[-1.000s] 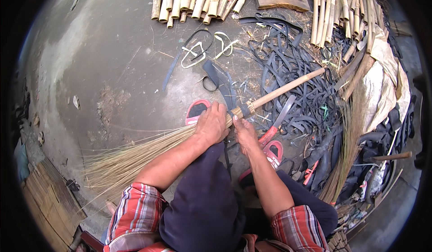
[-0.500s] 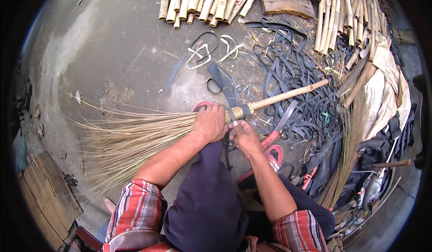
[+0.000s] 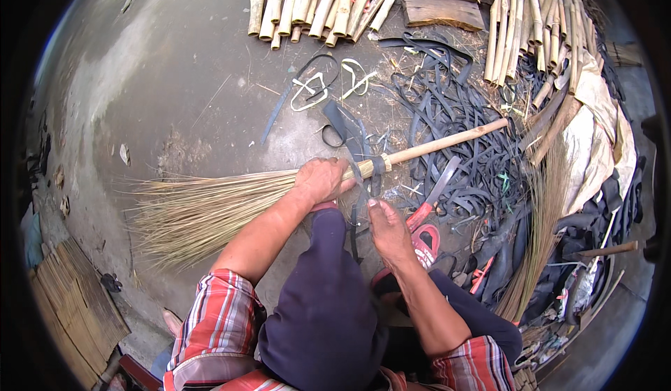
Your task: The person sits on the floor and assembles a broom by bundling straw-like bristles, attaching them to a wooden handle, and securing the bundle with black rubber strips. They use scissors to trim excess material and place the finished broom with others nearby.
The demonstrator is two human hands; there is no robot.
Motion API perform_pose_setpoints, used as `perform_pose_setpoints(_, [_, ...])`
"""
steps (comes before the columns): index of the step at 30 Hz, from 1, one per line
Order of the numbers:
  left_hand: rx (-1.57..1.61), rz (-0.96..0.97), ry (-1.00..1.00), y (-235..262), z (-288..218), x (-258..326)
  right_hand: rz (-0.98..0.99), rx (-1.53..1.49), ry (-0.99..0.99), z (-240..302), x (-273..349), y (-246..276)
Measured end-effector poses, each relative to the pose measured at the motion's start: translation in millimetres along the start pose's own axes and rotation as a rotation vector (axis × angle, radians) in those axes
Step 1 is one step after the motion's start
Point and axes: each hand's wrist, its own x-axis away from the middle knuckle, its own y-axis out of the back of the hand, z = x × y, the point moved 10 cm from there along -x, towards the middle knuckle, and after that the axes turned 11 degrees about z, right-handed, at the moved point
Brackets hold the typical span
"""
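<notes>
A broom lies across in front of me, its straw bristles (image 3: pixel 210 209) fanned to the left and its pale wooden handle (image 3: pixel 451 140) reaching right. My left hand (image 3: pixel 321 180) is closed around the gathered straw near the neck. A dark rubber band (image 3: pixel 379 167) wraps the neck beside the handle. Left of it, a dark rubber strip (image 3: pixel 358 170) crosses the straw. Just below the neck, my right hand (image 3: pixel 388 229) is closed, thumb against the fingers, pinching the strip's lower end, which is partly hidden.
A knife (image 3: pixel 435 197) with a red handle lies right of my right hand, over a red-strapped sandal (image 3: pixel 425 243). Beyond it spreads a tangled heap of rubber strips (image 3: pixel 447 108). Bamboo poles (image 3: pixel 314 3) and a wood block (image 3: pixel 443 11) lie at the far side. Loose straw (image 3: pixel 535 241) stands at right.
My right hand has drawn down and slightly right, away from the broom's neck. The bristles have shifted right and lower at their tips, and my left hand has tilted slightly on the straw.
</notes>
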Motion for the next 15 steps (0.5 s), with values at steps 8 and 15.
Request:
perform_pose_setpoints(8, [0.404, 0.129, -0.050, 24.1, 4.1, 9.4, 0.058, 0.434, 0.156, -2.0, 36.4, 25.7])
perform_pose_setpoints(15, [1.049, 0.582, -0.398, 1.4, -51.5, 45.7, 0.157, 0.862, 0.287, 1.2, -30.6, 49.1])
